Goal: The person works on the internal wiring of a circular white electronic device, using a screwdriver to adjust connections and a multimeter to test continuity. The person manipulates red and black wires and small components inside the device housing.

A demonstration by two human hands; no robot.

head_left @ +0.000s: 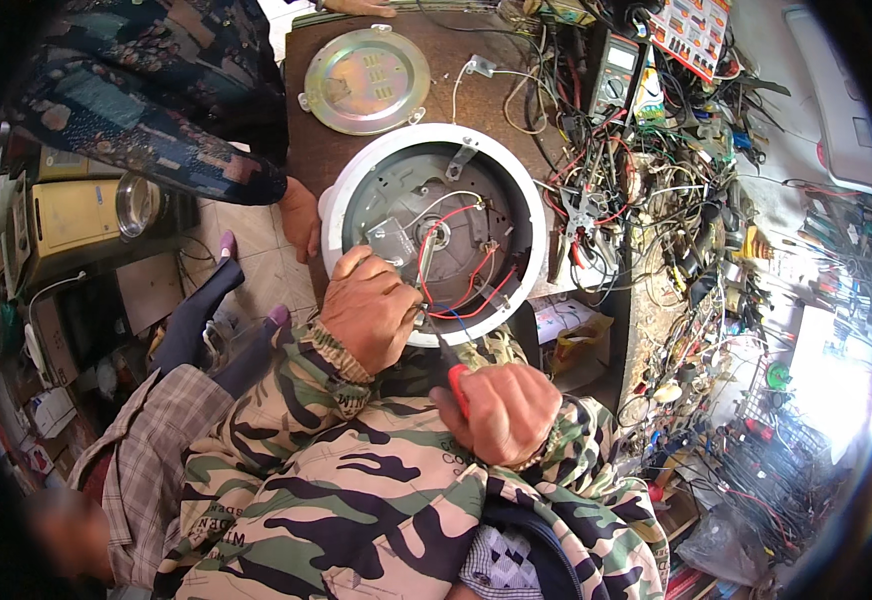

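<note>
1. Round casing (411, 139) with a white rim sits, open side up, at the near edge of a brown table (506, 110), right in front of the person's lap.
2. Inside the casing, red wires (456, 212), a white wire (459, 193) and a blue wire (460, 317) loop over the grey bottom, the blue one close to the near rim.
3. Toward the left inside the casing lies a clear plastic piece (393, 241).
4. At the casing's near left rim is the left hand (369, 312), back upward, fingers bent toward the wires; whether they pinch one, I cannot tell.
5. Just outside the casing's near rim, the right hand (506, 412) is clenched round a red-handled tool (458, 386), its thin shaft pointing at that rim.
6. Beyond the casing, toward the left, a round metal plate (368, 82) lies on the table.
7. Left of the casing is another person's hand (301, 217), below a patterned sleeve (171, 150).
8. Right of the casing spreads a tangled heap of wires and tools (621, 185), with a meter (612, 92) farther back.
</note>
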